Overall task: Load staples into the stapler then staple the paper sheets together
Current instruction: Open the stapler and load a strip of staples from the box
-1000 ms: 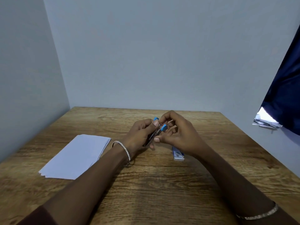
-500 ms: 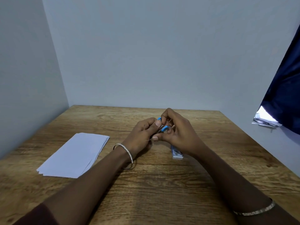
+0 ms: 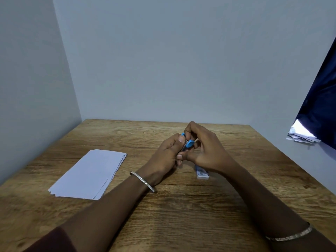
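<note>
A wooden bench [image 3: 181, 215] carries a stack of paper sheets [image 3: 89, 174] at its left side, well apart from both hands. The left hand [image 3: 164, 157] and right hand [image 3: 205, 151] are both closed around a small blue stapler [image 3: 188, 144] raised above the bench's middle, and a small staple box [image 3: 202, 174] lies just under the right hand

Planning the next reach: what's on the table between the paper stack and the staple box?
In the head view, only the left hand and its wrist lie between the paper stack and the staple box; otherwise bare table.
</note>
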